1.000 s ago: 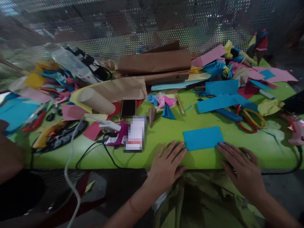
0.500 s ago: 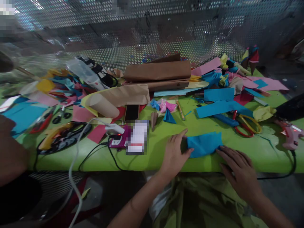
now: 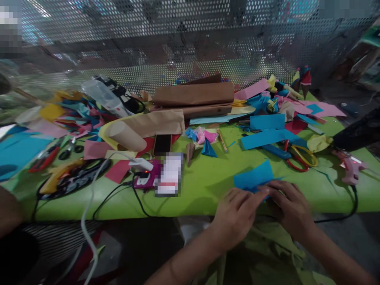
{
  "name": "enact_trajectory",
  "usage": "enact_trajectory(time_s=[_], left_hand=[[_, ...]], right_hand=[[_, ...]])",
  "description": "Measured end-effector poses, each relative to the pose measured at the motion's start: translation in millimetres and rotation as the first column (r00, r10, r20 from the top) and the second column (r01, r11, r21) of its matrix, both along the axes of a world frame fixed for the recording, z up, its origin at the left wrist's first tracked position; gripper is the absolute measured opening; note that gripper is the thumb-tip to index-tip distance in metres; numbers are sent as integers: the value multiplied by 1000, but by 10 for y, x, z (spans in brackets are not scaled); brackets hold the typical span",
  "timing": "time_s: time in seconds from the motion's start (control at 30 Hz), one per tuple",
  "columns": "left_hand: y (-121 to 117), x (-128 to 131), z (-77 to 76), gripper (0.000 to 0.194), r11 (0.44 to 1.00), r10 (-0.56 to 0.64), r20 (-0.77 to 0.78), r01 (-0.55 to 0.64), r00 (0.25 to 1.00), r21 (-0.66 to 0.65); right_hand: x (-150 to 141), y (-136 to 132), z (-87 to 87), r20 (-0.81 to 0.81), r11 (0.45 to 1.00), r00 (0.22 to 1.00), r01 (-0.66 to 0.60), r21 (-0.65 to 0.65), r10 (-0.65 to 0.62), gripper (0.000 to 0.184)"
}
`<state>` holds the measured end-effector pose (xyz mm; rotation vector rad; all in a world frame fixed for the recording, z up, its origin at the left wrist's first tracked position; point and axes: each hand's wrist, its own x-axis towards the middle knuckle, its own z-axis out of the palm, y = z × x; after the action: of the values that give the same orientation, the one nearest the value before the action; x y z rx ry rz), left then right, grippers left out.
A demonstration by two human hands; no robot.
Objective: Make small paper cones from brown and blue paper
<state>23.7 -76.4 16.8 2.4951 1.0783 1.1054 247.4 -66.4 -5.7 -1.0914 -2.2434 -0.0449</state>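
A piece of blue paper (image 3: 253,176) lies near the front edge of the green table, its far side lifted and tilted. My left hand (image 3: 237,213) presses its fingers on the near edge of the paper. Close against it, my right hand (image 3: 286,204) pinches the same edge from the right, and the fingertips of both hands meet there. The hands hide the paper's near part. Beyond them stand a small folded blue paper cone (image 3: 209,147) and a brown paper cone (image 3: 190,153).
Scissors (image 3: 298,156) and blue strips (image 3: 264,138) lie beyond my right hand. A pink glue gun (image 3: 352,168) sits at right. Leftward are a phone (image 3: 162,144), a purple power box (image 3: 147,176) with cables, and a paper roll (image 3: 126,135). Another person's arm (image 3: 8,209) shows far left.
My left hand has moved right, from the paper's left end to its near edge beside my right hand. The paper's far side has tilted up.
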Motion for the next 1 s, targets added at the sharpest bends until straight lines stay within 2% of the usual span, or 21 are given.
enact_trajectory(time_s=[0.1, 0.2, 0.3, 0.4, 0.53, 0.67, 0.73, 0.8, 0.87, 1.0], left_hand=[[7, -97, 29, 51, 996, -91, -133, 89, 987, -25], [54, -238, -7, 62, 989, -80, -338, 32, 938, -144], [92, -323, -89, 61, 975, -77, -433, -23, 898, -220], [111, -343, -181, 55, 968, -101, -419, -8, 902, -252], [141, -364, -250, 54, 959, -89, -325, -7, 942, -284], [189, -380, -232, 49, 928, -84, -243, -13, 966, -372], [216, -352, -214, 39, 906, -40, -176, -38, 984, -422], [245, -298, -205, 23, 885, 57, -115, -103, 992, -453], [280, -232, -206, 8, 867, 175, -108, -205, 979, -455], [372, -121, -226, 21, 811, 310, -249, -392, 918, -434]], right_hand=[[56, 4, 26, -134, 996, 990, -47, -77, 37, 22], [134, -1, 31, -227, 982, 974, -60, -180, 18, 15], [222, 15, -15, -243, 962, 970, -72, -264, 6, 14], [332, 52, -122, -181, 935, 984, -68, -349, 5, 22], [489, 89, -248, -57, 923, 998, -4, -385, -20, 37], [576, 101, -232, 21, 894, 1000, 18, -448, -9, 38], [573, 117, -194, 1, 877, 1000, 4, -481, -4, 28], [542, 145, -161, -46, 870, 998, 12, -493, -40, 18], [495, 181, -145, -94, 871, 989, 51, -488, -111, 20], [394, 255, -163, -89, 859, 957, 203, -469, -275, 42]])
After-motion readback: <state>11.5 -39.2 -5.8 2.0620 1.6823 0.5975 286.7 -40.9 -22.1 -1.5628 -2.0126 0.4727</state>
